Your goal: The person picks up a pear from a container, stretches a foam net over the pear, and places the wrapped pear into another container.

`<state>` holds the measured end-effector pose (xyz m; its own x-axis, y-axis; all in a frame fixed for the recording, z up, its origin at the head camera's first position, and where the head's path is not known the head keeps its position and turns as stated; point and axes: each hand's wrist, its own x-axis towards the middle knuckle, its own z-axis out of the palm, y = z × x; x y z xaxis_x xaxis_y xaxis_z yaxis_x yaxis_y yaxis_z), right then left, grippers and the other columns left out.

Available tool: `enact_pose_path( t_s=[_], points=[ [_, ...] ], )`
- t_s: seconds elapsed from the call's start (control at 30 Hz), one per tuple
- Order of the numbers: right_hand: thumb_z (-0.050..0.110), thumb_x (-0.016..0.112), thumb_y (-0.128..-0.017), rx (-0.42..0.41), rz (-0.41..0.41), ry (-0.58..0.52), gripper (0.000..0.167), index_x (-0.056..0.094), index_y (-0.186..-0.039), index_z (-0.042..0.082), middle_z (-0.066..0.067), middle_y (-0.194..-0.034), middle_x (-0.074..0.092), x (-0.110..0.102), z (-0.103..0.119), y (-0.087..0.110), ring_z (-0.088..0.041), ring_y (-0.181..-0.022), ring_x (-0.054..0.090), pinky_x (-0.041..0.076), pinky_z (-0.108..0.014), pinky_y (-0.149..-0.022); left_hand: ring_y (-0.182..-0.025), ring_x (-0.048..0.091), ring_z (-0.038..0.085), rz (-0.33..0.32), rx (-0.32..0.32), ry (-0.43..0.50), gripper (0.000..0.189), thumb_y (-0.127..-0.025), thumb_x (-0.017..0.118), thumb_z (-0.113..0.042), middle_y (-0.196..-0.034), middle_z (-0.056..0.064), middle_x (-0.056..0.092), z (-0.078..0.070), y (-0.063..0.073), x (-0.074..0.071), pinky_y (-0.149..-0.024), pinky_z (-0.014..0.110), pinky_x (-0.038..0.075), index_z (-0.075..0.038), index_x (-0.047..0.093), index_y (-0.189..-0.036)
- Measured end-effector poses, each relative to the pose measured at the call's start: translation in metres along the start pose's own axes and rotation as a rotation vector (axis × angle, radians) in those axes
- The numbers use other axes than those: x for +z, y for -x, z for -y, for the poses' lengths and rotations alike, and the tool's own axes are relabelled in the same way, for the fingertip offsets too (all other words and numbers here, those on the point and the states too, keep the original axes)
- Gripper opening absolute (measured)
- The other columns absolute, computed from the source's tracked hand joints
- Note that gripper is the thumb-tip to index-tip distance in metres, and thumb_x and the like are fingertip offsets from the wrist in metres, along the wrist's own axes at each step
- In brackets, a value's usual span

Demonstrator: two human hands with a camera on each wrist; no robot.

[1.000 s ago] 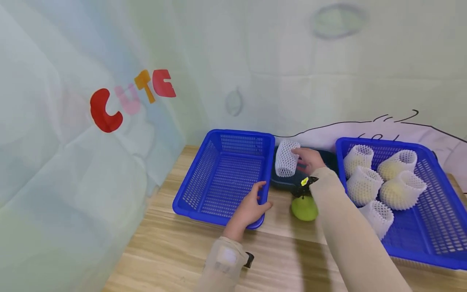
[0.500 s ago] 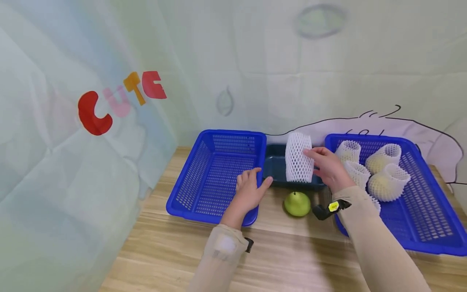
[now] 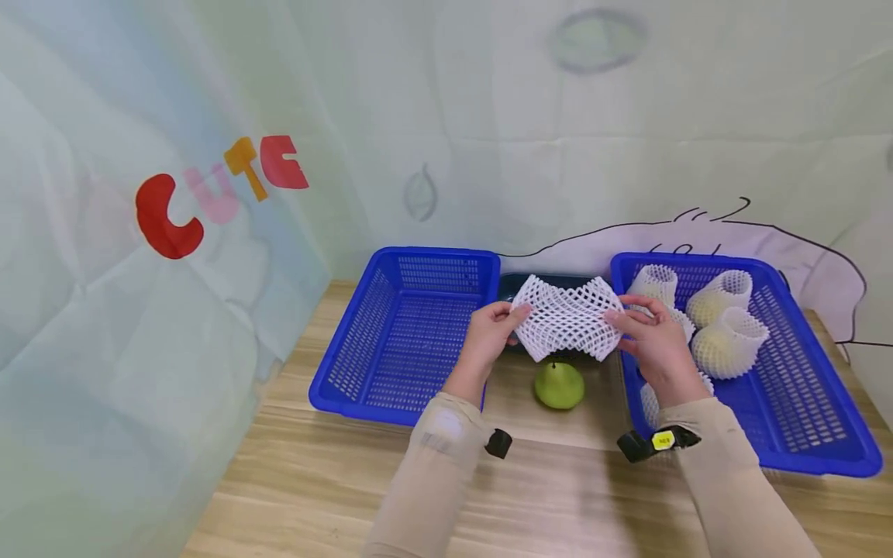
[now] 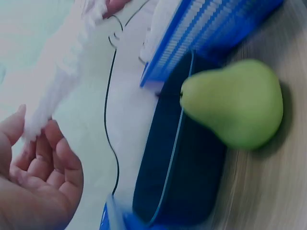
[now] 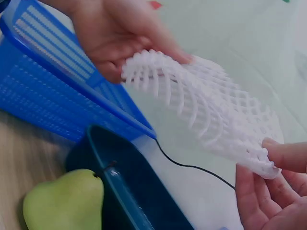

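Observation:
A white foam fruit net [image 3: 568, 319] is stretched sideways between both hands, above the front of a dark teal bin. My left hand [image 3: 488, 341] pinches its left edge between thumb and fingers. At the opposite edge my right hand [image 3: 656, 341] pinches it the same way. In the right wrist view the foam net [image 5: 201, 110] spans from one hand to the other, its mesh spread wide. Just below it, a green pear [image 3: 560, 386] stands upright on the wooden table, stem up. The left wrist view shows the pear [image 4: 235, 103] in front of the teal bin.
A blue basket [image 3: 349, 333] with nothing in it stands on the left. The dark teal bin [image 4: 180, 158] sits between it and a second blue basket [image 3: 830, 387] on the right, which holds several net-wrapped fruits [image 3: 729, 345]. A printed curtain [image 3: 446, 116] hangs behind.
My right hand has brought the foam net up from the teal bin and nearer. My left hand has left the left basket's rim and taken the net's other edge, pulling it wide.

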<state>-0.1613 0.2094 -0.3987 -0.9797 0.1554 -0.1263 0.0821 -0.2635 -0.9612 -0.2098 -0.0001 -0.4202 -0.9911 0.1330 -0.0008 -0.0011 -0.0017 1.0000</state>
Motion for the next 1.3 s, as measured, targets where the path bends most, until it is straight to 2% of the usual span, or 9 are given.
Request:
enact_pose_path(
  t_s=[0.17,0.3,0.43,0.6,0.7,0.83,1.0,1.13,1.3],
  points=[
    [0.009,0.065,-0.086,-0.036,0.052,-0.017,0.025,0.051,-0.106,0.014,0.006,-0.085,0.062,0.002,-0.004,0.002,-0.006,-0.076,0.06,0.051,-0.022,-0.063,-0.056,0.053,0.005,-0.001,0.007,0.058,0.025,-0.087,0.065,-0.015,-0.067,-0.004,0.058,0.003,-0.003,0.001,-0.053,0.022,0.047,0.009,0.061,-0.094],
    [0.016,0.058,-0.092,-0.041,0.208,0.103,0.039,0.041,-0.126,0.011,-0.001,-0.109,0.055,0.01,-0.012,0.004,-0.005,-0.089,0.058,0.05,-0.023,-0.074,-0.063,0.056,0.007,0.033,-0.05,0.117,0.027,-0.091,0.06,-0.022,-0.075,0.0,0.059,0.006,-0.004,0.011,-0.057,0.021,0.048,0.004,0.058,-0.1],
    [0.018,0.056,-0.093,-0.036,0.289,0.225,0.057,0.027,-0.139,0.003,-0.016,-0.13,0.041,0.018,-0.017,0.005,-0.005,-0.095,0.055,0.049,-0.024,-0.079,-0.073,0.059,0.012,0.105,-0.106,0.137,0.04,-0.093,0.055,-0.028,-0.093,0.007,0.06,0.009,-0.003,0.018,-0.065,0.026,0.051,0.0,0.047,-0.121],
    [0.025,0.051,-0.096,-0.003,0.325,0.243,0.06,0.022,-0.144,0.003,-0.018,-0.142,0.03,0.024,-0.018,0.006,-0.005,-0.105,0.05,0.044,-0.022,-0.085,-0.091,0.06,0.02,0.215,-0.194,0.228,0.061,-0.093,0.054,-0.031,-0.111,0.016,0.058,0.01,-0.002,0.021,-0.083,0.036,0.049,-0.006,0.024,-0.14],
    [0.029,0.046,-0.098,0.01,0.331,0.244,0.059,0.023,-0.145,0.003,-0.015,-0.143,0.029,0.026,-0.017,0.005,-0.006,-0.11,0.045,0.041,-0.02,-0.087,-0.1,0.057,0.023,0.295,-0.216,0.327,0.057,-0.093,0.052,-0.026,-0.118,0.019,0.056,0.012,-0.003,0.02,-0.091,0.04,0.044,-0.005,0.026,-0.14],
    [0.027,0.044,-0.098,-0.003,0.3,0.259,0.055,0.027,-0.144,0.003,-0.013,-0.141,0.033,0.028,-0.017,0.004,-0.008,-0.109,0.046,0.041,-0.019,-0.087,-0.103,0.057,0.021,0.36,-0.215,0.351,0.047,-0.094,0.051,-0.02,-0.122,0.016,0.055,0.015,-0.004,0.018,-0.094,0.038,0.042,-0.006,0.037,-0.136],
    [0.023,0.047,-0.098,-0.039,0.208,0.256,0.051,0.031,-0.142,0.004,-0.01,-0.133,0.039,0.028,-0.02,0.001,-0.009,-0.11,0.044,0.039,-0.025,-0.093,-0.096,0.059,0.016,0.261,-0.151,0.361,0.042,-0.091,0.055,-0.012,-0.115,0.015,0.06,0.019,-0.009,0.016,-0.092,0.033,0.044,-0.001,0.045,-0.131],
    [0.021,0.047,-0.097,-0.041,0.155,0.235,0.051,0.03,-0.142,0.001,-0.01,-0.129,0.04,0.027,-0.024,0.001,-0.01,-0.112,0.042,0.034,-0.034,-0.1,-0.094,0.059,0.017,0.129,-0.082,0.447,0.043,-0.089,0.057,-0.007,-0.11,0.012,0.061,0.022,-0.013,0.012,-0.091,0.035,0.045,-0.001,0.044,-0.129],
    [0.019,0.052,-0.095,0.003,0.119,0.288,0.054,0.03,-0.141,0.002,-0.012,-0.133,0.038,0.024,-0.035,0.003,-0.014,-0.115,0.039,0.033,-0.033,-0.098,-0.092,0.059,0.015,0.026,-0.064,0.57,0.039,-0.09,0.055,-0.008,-0.101,0.004,0.06,0.025,-0.017,0.004,-0.09,0.037,0.045,-0.004,0.041,-0.126]
  ],
)
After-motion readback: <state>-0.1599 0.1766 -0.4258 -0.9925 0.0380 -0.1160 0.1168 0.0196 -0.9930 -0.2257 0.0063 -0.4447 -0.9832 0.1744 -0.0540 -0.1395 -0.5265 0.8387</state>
